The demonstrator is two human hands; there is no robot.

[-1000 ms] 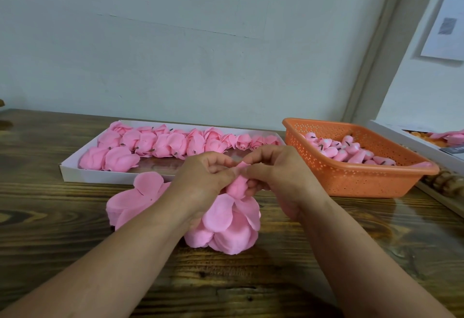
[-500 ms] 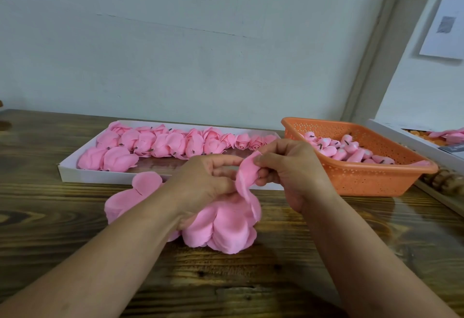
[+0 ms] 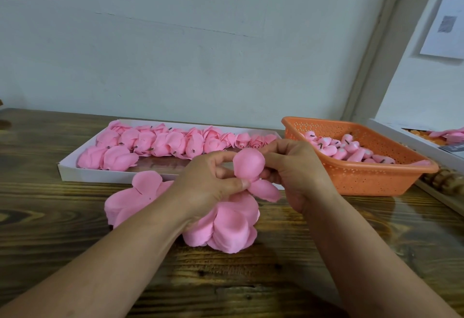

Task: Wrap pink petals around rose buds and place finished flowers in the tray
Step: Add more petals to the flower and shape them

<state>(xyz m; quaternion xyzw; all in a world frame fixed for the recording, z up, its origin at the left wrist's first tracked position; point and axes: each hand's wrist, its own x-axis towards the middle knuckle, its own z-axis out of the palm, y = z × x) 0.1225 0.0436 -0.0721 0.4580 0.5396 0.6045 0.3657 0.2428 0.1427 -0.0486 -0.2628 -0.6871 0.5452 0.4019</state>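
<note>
The pink petal sheet (image 3: 247, 167) stands upright between both hands, its lobes hanging down toward the petal stack (image 3: 226, 229) below. The left hand (image 3: 211, 187) pinches it at the base with thumb and curled fingers; the right hand (image 3: 296, 169) grips its far side. The tray (image 3: 75, 170) of finished roses lies just beyond the left hand.

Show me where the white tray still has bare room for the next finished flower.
Free: the white tray floor along its near wall, right of the front two roses. Crowded: the back row of finished roses, packed wall to wall.
</note>
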